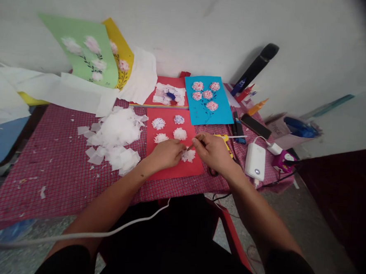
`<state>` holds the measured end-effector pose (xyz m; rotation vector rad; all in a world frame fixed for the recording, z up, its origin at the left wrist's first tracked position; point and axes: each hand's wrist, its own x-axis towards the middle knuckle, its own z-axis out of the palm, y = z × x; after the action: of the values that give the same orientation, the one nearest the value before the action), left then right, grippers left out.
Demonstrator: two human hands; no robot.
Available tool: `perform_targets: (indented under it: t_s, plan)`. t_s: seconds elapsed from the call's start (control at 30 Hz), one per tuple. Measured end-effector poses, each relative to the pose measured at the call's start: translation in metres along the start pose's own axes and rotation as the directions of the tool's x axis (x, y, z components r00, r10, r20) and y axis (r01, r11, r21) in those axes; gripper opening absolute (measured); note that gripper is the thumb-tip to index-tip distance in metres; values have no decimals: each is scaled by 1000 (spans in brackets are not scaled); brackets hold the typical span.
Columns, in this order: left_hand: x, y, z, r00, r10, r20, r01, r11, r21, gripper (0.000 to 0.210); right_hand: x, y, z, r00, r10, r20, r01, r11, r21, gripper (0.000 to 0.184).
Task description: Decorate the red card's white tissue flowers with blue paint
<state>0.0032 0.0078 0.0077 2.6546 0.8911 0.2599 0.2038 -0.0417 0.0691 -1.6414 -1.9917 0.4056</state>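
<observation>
Red paper (171,169) lies on the table in front of me with several fluffy tissue-paper flowers on it, such as a white one (180,133) and a blue-speckled one (158,123). My left hand (168,153) rests over the sheet, fingers closed at the edge of the lowest white paper flower (188,155); what they pinch is hidden. From the other side, my right hand (213,151) pinches a thin dark stick (190,147), its tip pointing down at that same flower.
White tissue squares (118,129) are heaped on the left. A blue flower card (208,99) leans behind. On the right are a yellow tool (224,138) with a white stick, a phone (256,126), a white power bank (256,160) and cables. A white cord (134,221) crosses before me.
</observation>
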Motion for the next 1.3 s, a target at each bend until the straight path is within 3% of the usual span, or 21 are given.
perform_targets:
  t_s: [0.93, 1.3]
  plan:
    - [0, 0, -2, 1000, -13, 4, 13, 1000, 17, 28, 10, 4, -2, 996, -3, 94, 2, 1000, 11, 28]
    - [1, 0, -1, 998, -43, -42, 42, 999, -16, 30, 6, 7, -16, 995, 6, -100, 6, 993, 119, 25]
